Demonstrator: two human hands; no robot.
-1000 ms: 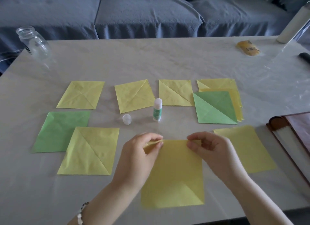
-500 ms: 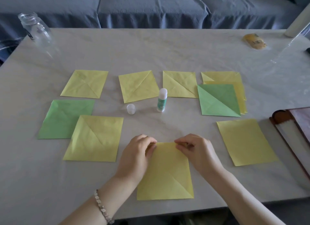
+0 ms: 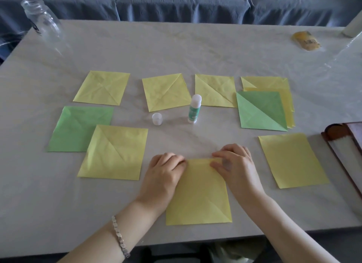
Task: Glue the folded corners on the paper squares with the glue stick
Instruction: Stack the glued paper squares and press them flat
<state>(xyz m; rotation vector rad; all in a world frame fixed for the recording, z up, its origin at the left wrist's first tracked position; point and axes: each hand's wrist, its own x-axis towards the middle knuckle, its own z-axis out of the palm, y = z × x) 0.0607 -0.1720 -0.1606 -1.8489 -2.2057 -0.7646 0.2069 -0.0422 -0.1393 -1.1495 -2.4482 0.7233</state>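
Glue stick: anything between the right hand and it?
Nothing visible. Bare table lies between the right hand and the uncapped glue stick; its cap stands left of it, off that line. Left hand and right both hold the yellow square's far edge.

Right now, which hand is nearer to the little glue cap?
Left. The left hand sits just nearer the person than the glue cap, on the top-left corner of the yellow paper; the right hand is farther right, on its top-right corner.

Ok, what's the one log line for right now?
left hand: holds top-left corner of near yellow paper square | right hand: holds its top edge | white-and-green glue stick: upright, uncapped, untouched | small white cap: beside it
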